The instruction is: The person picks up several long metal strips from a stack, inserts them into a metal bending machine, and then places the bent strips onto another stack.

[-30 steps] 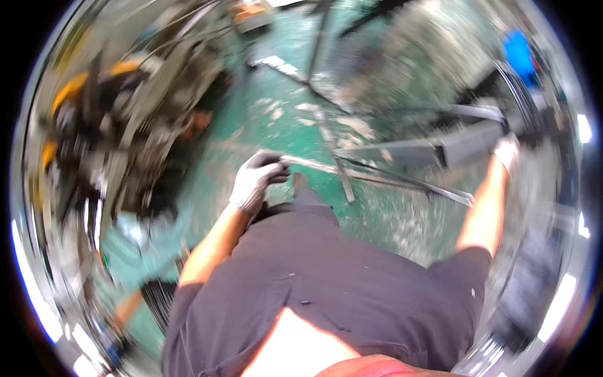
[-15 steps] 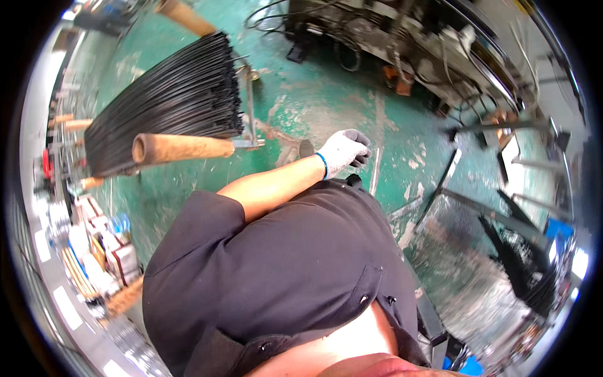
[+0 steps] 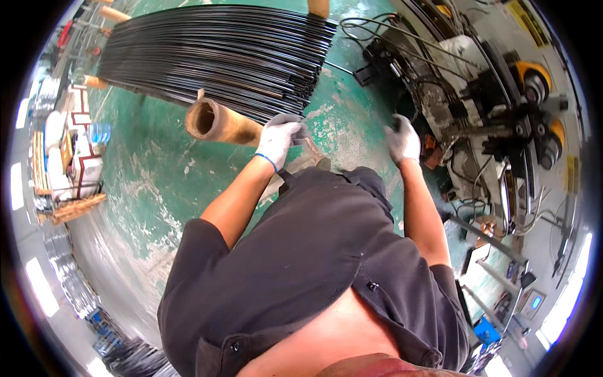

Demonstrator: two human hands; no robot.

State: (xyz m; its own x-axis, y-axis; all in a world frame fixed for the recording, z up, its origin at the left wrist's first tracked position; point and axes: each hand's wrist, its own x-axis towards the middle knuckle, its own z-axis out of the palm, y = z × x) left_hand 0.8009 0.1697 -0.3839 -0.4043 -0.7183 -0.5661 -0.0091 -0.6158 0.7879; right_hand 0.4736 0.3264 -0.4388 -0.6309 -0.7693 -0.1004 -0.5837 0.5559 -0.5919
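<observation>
My left hand (image 3: 281, 139), in a grey-white glove with a blue cuff edge, is beside the near end of a cardboard-like tube (image 3: 235, 125). Its fingers are loosely bent and no object shows in them; whether it touches the tube is unclear. Behind the tube lies a large stack of long, thin black rods (image 3: 213, 56), their uneven ends toward the right. My right hand (image 3: 404, 143), gloved too and slightly blurred, is raised over the floor near the machine (image 3: 440, 69), with thumb and fingers apart and nothing visible in it.
Cables and dark fittings stick out from the machine at the right, with yellow-and-black parts (image 3: 534, 81) on it. A metal frame (image 3: 490, 242) stands at lower right. Wrapped packages (image 3: 88, 166) rest on wooden pallets at the left. The green floor (image 3: 169, 188) is worn.
The view has turned rightward, toward the machine. My right hand has come into sight. My left hand is now next to the tube end, and the rod stack lies further up.
</observation>
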